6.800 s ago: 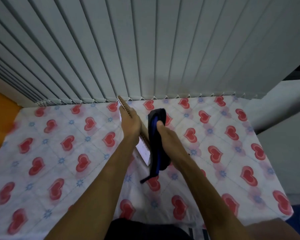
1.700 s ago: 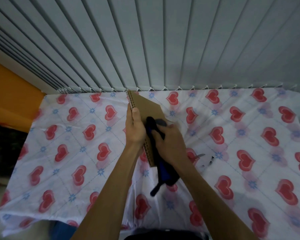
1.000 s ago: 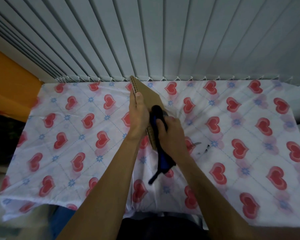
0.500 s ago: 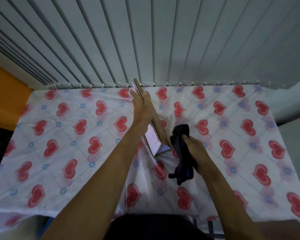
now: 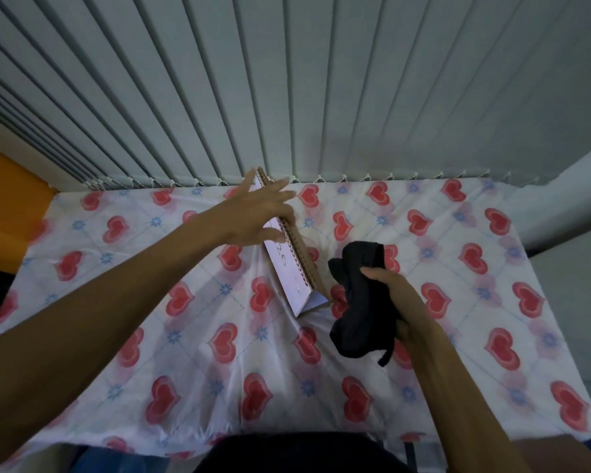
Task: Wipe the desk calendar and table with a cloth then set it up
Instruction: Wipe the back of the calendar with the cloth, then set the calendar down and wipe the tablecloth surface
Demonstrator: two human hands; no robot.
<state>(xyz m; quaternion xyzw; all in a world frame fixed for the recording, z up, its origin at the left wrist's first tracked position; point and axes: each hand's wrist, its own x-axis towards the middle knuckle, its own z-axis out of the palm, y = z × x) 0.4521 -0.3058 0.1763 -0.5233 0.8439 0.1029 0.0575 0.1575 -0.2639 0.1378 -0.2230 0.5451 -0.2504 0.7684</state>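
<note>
The desk calendar [image 5: 290, 278] stands tent-like on the table [image 5: 475, 339], its spiral-bound top edge running away from me, white page facing left and brown card back facing right. My left hand [image 5: 253, 216] hovers at its far upper end with fingers spread, palm against the page side, gripping nothing. Just right of the calendar, my right hand [image 5: 398, 302] clutches a bunched dark cloth [image 5: 357, 302] a little above the table. The cloth does not touch the calendar.
A white tablecloth with red hearts covers the table. Grey vertical blinds [image 5: 287, 97] hang right behind the far edge. An orange surface [image 5: 4, 206] stands at the left and a pale ledge [image 5: 567, 206] at the right.
My left hand has let go of the calendar and spread its fingers. The calendar now stands on the table. My right hand with the cloth has moved off it to the right.
</note>
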